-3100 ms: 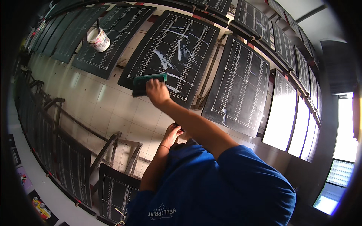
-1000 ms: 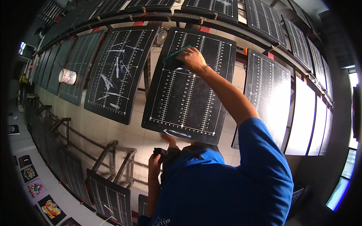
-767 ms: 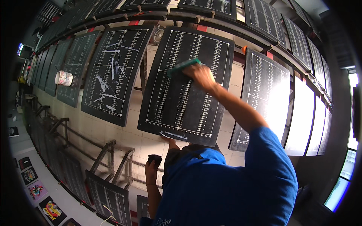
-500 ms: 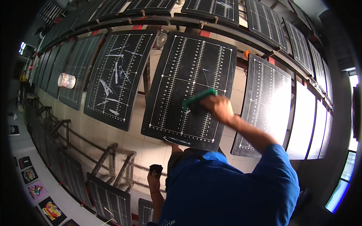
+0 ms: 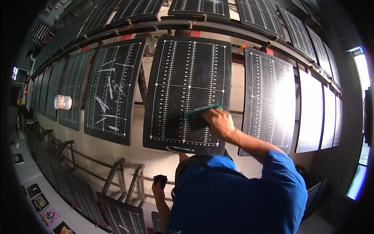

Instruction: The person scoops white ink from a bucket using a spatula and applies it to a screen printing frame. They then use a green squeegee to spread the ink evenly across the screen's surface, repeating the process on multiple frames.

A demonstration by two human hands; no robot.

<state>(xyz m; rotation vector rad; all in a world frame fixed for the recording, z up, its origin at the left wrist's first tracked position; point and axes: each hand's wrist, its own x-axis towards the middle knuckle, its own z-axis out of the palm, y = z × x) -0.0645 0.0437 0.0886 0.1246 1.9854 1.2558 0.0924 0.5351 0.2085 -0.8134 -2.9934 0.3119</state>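
Observation:
A black board (image 5: 171, 70) printed with white rulers and a grid lies flat in front of me. My right hand (image 5: 220, 123) is closed round a green-edged squeegee (image 5: 202, 110), held slantwise over the board's lower half. Whether its edge touches the surface I cannot tell; a dark patch shows beneath it. Whitish residue (image 5: 180, 149) clings to the board's near edge. Low on the left, away from the board, my left hand (image 5: 158, 188) grips a bunched black cloth (image 5: 160, 179).
Left of my board, another board (image 5: 111, 89) carries several white smears. A stained white bucket (image 5: 63, 102) rests on a board farther left. Boards on the right (image 5: 309, 113) glare with light. A dark metal rail (image 5: 171, 26) runs behind, and metal frames (image 5: 115, 171) stand at lower left.
The squeegee and my right hand have come lower on the board, toward me. A thin pale mark in the board's upper right no longer shows. My left hand still holds the cloth.

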